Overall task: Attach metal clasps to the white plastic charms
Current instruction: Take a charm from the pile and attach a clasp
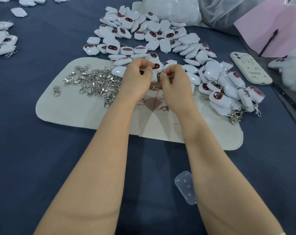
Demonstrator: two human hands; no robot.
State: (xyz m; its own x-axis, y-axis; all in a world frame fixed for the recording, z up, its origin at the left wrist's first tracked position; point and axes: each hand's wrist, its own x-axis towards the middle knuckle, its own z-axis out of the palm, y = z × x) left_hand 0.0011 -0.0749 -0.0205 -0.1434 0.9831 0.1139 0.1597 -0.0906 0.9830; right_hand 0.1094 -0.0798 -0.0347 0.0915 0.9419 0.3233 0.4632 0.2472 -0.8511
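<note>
My left hand (pixel 137 78) pinches a white plastic charm (pixel 154 77) over the cream felt mat (pixel 72 106). My right hand (pixel 175 82) pinches a metal clasp (pixel 159 76) against that charm; the two hands touch at the fingertips. A tangled heap of silver clasps (pixel 96 82) lies on the mat left of my hands. A big pile of white charms with dark red faces (pixel 143 34) spreads behind my hands. Charms with clasps on them (pixel 228 92) lie heaped at the right.
A phone in a cream case (pixel 250 68) lies at the right. A clear plastic piece (pixel 186 187) rests on the dark blue cloth (pixel 42 150) between my forearms. White plastic bags (pixel 174 9) and pink sheet (pixel 276 26) sit at the back right. More charms (pixel 1 41) lie far left.
</note>
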